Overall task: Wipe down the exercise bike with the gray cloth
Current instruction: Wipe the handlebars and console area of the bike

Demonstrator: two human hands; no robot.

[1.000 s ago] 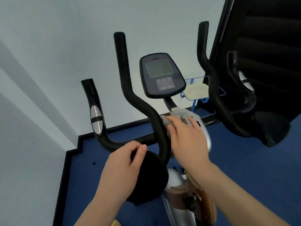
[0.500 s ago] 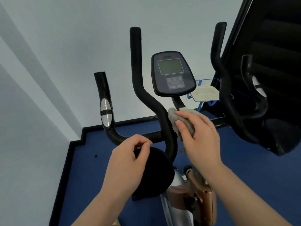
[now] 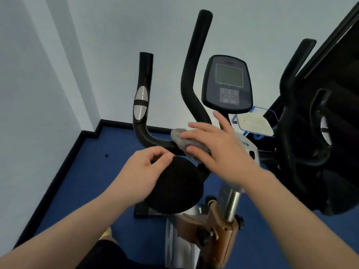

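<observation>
Right hand (image 3: 219, 150) lies flat, fingers nearly straight, pressing the fuzzy gray cloth (image 3: 184, 141) onto the horizontal bar of the black tubular handlebar (image 3: 155, 141) of the exercise bike; cloth bunched under the fingers, against the base of the curved upright tube (image 3: 191, 74). Left hand (image 3: 143, 175) sits just below and left of it, fingers loosely curled, thumb and forefinger near each other, gripping nothing visible, over the round black pad (image 3: 174, 191). Dark oval console (image 3: 228, 84) stands above the right hand.
</observation>
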